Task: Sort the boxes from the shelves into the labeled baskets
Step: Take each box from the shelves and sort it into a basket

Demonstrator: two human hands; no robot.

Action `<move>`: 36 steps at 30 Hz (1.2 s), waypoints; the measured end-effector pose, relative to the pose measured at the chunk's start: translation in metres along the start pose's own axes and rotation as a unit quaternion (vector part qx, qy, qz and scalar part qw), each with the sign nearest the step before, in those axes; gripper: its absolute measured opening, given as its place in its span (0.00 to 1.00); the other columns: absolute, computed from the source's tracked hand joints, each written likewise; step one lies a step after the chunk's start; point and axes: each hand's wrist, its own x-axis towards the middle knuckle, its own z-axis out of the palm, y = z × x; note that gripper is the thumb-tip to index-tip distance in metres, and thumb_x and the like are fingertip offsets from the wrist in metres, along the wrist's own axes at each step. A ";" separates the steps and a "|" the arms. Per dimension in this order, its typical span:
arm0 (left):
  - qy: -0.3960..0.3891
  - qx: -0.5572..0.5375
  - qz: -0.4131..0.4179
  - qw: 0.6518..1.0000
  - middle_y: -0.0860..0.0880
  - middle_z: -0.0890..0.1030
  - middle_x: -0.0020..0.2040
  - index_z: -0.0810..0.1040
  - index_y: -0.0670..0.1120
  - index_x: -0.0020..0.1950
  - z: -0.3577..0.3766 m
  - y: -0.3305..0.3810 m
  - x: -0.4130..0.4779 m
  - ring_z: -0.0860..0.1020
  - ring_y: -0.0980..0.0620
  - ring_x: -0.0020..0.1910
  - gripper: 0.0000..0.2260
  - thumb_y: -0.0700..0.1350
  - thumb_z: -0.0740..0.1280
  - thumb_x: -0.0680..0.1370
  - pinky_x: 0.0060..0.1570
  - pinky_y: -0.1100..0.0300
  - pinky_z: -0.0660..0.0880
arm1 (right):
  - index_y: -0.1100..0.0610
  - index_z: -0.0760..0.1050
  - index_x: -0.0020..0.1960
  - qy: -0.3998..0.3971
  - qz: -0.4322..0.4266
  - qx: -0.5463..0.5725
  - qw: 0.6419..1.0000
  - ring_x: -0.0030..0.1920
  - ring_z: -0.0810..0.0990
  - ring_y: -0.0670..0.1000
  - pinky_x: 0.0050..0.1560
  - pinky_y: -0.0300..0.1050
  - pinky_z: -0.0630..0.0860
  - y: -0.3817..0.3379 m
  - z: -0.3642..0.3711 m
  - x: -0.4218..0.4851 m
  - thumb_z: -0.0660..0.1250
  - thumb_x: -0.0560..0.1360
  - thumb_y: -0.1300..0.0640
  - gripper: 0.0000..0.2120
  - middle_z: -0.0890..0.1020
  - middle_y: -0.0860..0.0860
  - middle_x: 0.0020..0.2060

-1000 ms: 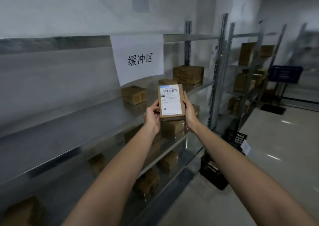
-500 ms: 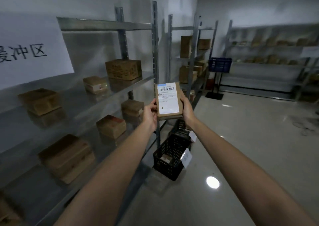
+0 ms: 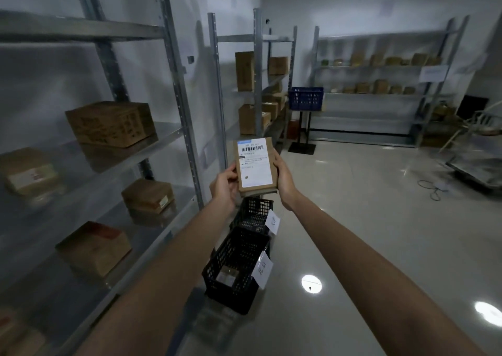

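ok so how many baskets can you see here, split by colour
black: 2, the near black basket and the far black basket
blue: 1, the blue basket further back
total: 3

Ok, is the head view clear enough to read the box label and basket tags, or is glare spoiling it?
Head view: dim. The held box shows a crisp barcode, but fine print is illegible. The tag on the near basket is soft, barely readable. Glare spots lie on the floor, clear of both. Left shelf boxes are blurred.
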 end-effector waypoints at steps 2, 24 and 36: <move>0.018 0.000 0.001 1.000 0.44 0.85 0.56 0.81 0.45 0.65 0.012 -0.001 0.037 0.84 0.46 0.53 0.22 0.32 0.59 0.75 0.37 0.61 0.80 | 0.49 0.61 0.78 0.008 0.007 -0.010 1.000 0.54 0.82 0.53 0.41 0.37 0.80 0.001 -0.006 0.035 0.52 0.85 0.49 0.22 0.79 0.59 0.64; 0.230 -0.038 0.038 0.972 0.45 0.86 0.50 0.84 0.42 0.57 0.085 -0.066 0.362 0.83 0.48 0.47 0.13 0.37 0.64 0.76 0.43 0.58 0.79 | 0.48 0.72 0.65 -0.150 0.080 -0.052 0.984 0.50 0.85 0.49 0.45 0.41 0.80 0.078 -0.095 0.382 0.51 0.86 0.54 0.14 0.83 0.50 0.54; 0.345 -0.042 0.035 0.937 0.43 0.86 0.53 0.83 0.42 0.50 0.025 -0.105 0.501 0.83 0.43 0.56 0.07 0.43 0.69 0.76 0.50 0.54 0.81 | 0.47 0.71 0.69 -0.237 0.185 -0.069 0.951 0.49 0.83 0.47 0.42 0.38 0.79 0.180 -0.075 0.531 0.52 0.85 0.54 0.16 0.82 0.52 0.58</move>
